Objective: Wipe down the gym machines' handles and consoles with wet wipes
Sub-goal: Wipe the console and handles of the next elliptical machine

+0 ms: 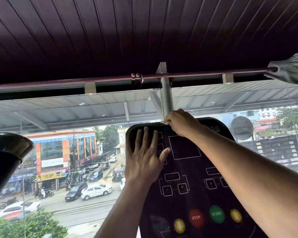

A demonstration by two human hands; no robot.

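My right hand [180, 123] pinches the wet wipe [165, 122] along the console [186, 169] top edge, left hand [144, 158] flat bracing it; next I'd judge downward strokes over the buttons.

Daylight pours in through the window [67, 169] ahead, leaving the street bright and slightly washed out, while the ceiling [144, 31] above sits in deep shadow. The dark console [193, 177] is backlit and dim (its printed markings are faint, with a soft sheen near the top edge). Wide-angle distortion bends the ceiling lines toward the corners, and the edges look soft.
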